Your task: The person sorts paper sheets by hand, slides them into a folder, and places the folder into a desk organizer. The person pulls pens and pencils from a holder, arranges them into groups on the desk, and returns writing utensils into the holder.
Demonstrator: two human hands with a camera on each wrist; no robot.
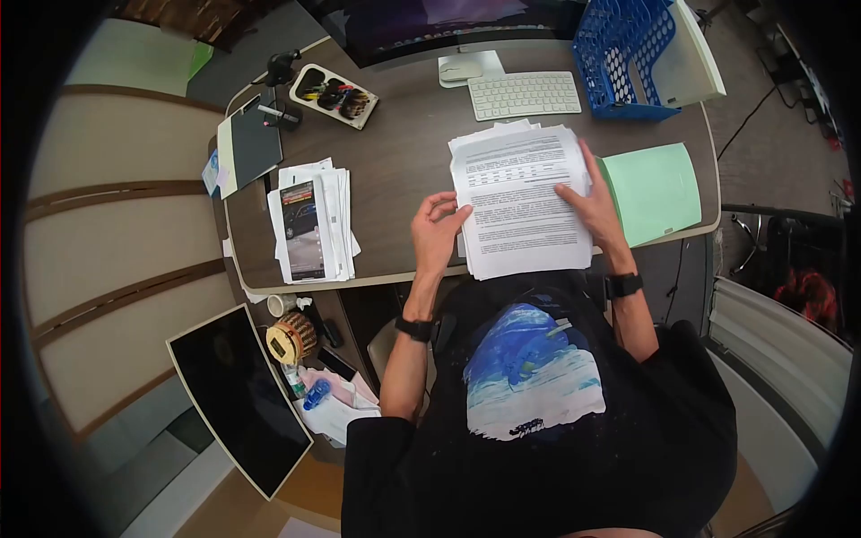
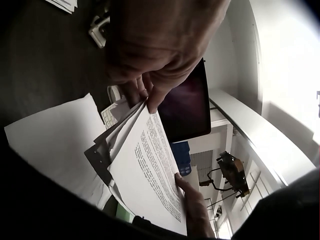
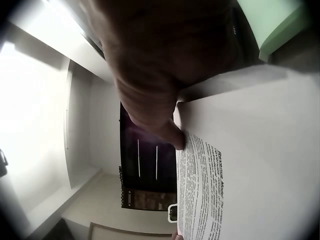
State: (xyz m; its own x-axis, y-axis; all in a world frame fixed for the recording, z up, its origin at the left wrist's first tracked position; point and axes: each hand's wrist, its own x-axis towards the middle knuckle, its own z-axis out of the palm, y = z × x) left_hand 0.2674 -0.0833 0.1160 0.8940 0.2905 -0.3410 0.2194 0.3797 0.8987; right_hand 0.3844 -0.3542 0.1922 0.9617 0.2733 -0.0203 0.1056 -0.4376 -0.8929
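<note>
A stack of printed sheets (image 1: 525, 220) is held at the desk's front edge, close to the person's chest. The left hand (image 1: 436, 240) pinches its left edge, thumb on the top page and fingers beneath. On the opposite edge the right hand (image 1: 595, 208) grips the stack, its thumb lying across the print. Seen from the left wrist, the stack (image 2: 145, 170) is tilted, its edges fanned into several uneven layers, with a loose white sheet (image 2: 60, 142) lying below it. In the right wrist view the right thumb (image 3: 172, 135) presses on the page's edge; the other fingers are hidden.
Right of the stack lies a green folder (image 1: 659, 193). Behind are a white keyboard (image 1: 525, 94), a mouse (image 1: 461, 70) and a blue file rack (image 1: 619, 63). To the left, a phone (image 1: 305, 231) rests on a paper pile (image 1: 339, 224), with a pen organizer (image 1: 334, 94) farther back.
</note>
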